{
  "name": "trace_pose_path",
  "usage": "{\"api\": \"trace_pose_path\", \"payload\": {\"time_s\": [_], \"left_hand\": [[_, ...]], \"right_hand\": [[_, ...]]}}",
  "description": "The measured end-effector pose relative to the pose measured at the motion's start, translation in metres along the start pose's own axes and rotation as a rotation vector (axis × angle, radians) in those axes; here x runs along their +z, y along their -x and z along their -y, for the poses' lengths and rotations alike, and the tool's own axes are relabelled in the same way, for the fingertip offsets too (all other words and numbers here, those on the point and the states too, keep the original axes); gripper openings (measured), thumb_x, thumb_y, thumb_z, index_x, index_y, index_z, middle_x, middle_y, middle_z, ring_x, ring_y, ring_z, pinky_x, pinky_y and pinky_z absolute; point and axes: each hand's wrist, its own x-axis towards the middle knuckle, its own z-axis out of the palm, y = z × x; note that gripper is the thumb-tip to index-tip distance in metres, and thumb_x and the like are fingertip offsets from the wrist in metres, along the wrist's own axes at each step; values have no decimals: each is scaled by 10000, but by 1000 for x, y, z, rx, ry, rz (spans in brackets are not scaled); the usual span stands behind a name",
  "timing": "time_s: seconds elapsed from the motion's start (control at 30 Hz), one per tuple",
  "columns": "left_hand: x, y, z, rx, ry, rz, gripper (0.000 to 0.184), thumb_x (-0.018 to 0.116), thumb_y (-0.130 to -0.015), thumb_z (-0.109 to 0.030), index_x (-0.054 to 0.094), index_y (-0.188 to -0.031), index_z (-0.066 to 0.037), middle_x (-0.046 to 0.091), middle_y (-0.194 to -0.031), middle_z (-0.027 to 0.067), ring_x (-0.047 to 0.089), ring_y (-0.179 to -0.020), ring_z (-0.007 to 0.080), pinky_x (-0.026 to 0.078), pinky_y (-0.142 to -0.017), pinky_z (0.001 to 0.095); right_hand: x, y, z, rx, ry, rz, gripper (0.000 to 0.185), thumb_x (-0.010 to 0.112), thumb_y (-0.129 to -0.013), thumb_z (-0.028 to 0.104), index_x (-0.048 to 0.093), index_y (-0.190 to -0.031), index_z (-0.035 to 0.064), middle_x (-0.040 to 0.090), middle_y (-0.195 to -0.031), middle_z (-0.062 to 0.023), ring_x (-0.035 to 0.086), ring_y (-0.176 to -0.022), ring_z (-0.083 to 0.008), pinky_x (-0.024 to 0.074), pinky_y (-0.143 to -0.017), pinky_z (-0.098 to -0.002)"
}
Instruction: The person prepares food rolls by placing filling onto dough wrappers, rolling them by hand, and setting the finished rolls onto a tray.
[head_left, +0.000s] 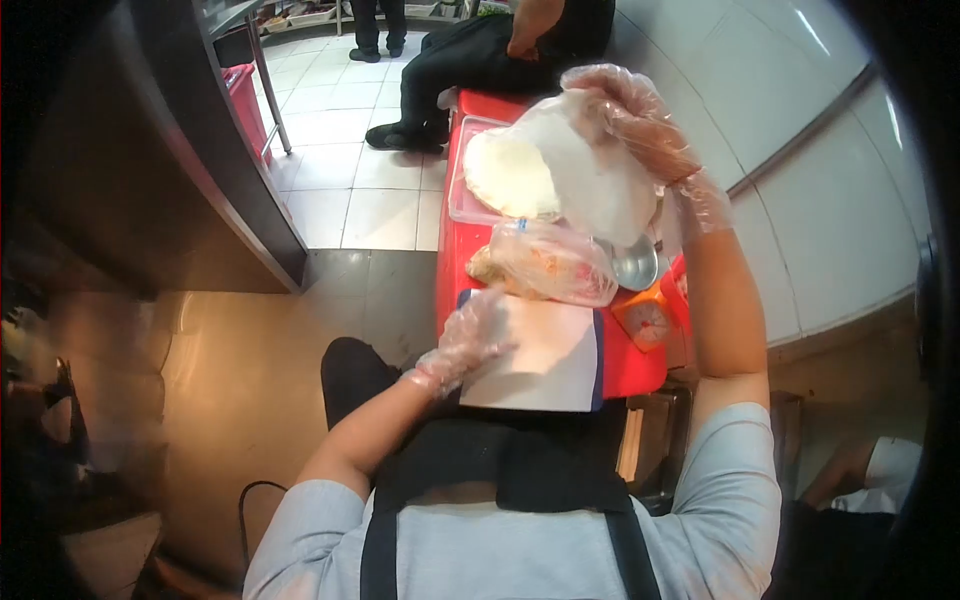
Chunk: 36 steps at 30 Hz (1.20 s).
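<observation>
My right hand [640,125], in a clear plastic glove, is raised at the back right of the red bench, its fingers closed on the edge of a thin white sheet [608,185]. The sheet hangs down beside a round white stack [510,172] in a clear plastic tray [468,205]. My left hand [470,340], also gloved, is over the left side of a white board [545,360] with a blue edge. Its fingers look stretched out and slightly blurred, with nothing seen in them. Just beyond the board lies a clear plastic bag [555,262] with orange and pale food inside.
A metal bowl [637,266] and an orange dial scale [645,318] stand at the right of the red bench [640,368]. A person in dark trousers [470,70] sits at its far end. A tiled wall [800,200] runs along the right.
</observation>
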Motion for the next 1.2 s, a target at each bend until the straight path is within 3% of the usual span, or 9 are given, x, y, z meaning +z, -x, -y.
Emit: {"api": "trace_pose_path", "payload": {"time_s": [0.17,0.27,0.47,0.57,0.6,0.67,0.87,0.97,1.2], "left_hand": [[3,-20,-25,-51,918,-363,867,708,-824,-47,225,-1543,-88,500,-1394,131,490,-1283,255,407,-1075,409],[-39,2,-104,-40,1075,-288,882,667,-823,50,202,-1556,-105,492,-1394,150,575,-1158,223,500,-971,348],[-54,11,-101,-369,633,-224,768,695,-824,36,345,-1500,-61,517,-1370,143,622,-1069,240,515,-923,331],[-28,-3,-41,-430,373,-6,792,729,-787,-8,354,-1483,-48,629,-1112,138,632,-967,221,521,-867,349],[-18,-3,-11,-466,259,62,791,736,-783,-15,363,-1480,-61,632,-1082,128,628,-942,216,515,-855,351],[-2,6,24,-425,113,21,776,749,-766,-59,407,-1460,-113,629,-1052,114,614,-928,216,506,-832,339],[-6,33,7,-367,20,-8,591,732,-764,-96,579,-1335,-118,644,-1088,121,631,-960,247,513,-863,355],[-1,40,8,-381,-192,-42,501,718,-728,-38,677,-1225,-78,652,-1022,48,603,-921,159,502,-819,307],[-14,25,8,-328,31,14,479,662,-704,-16,695,-1181,-43,672,-1011,64,623,-913,184,499,-815,299]], "right_hand": [[27,58,74,162,-384,-70,304,646,-933,149,576,-1217,67,631,-1033,-49,601,-887,-103,512,-793,-253],[33,107,57,198,-308,-285,339,690,-908,183,566,-1208,83,624,-1042,-39,592,-962,-129,487,-856,-256],[81,265,-36,460,-429,-781,243,640,-905,66,563,-1135,62,596,-1042,-35,582,-945,-143,488,-871,-288],[140,360,-119,693,-200,-882,280,665,-872,-1,541,-1119,43,587,-977,-45,585,-904,-151,503,-858,-286],[154,406,-179,772,-176,-777,394,718,-854,45,497,-1180,31,596,-983,-65,591,-893,-157,511,-816,-303],[152,386,-100,957,-374,-723,521,754,-843,74,440,-1255,26,605,-979,-78,604,-880,-165,521,-772,-320],[116,341,-96,1018,-325,-446,731,804,-772,32,387,-1372,54,632,-1039,-105,620,-821,-164,537,-698,-310],[128,325,-143,806,-392,-422,792,801,-729,-22,375,-1393,42,649,-1001,-96,618,-720,-160,536,-631,-301],[116,364,-131,1019,-319,-505,805,756,-733,-81,343,-1419,7,662,-863,-100,627,-663,-162,530,-596,-296]]}}
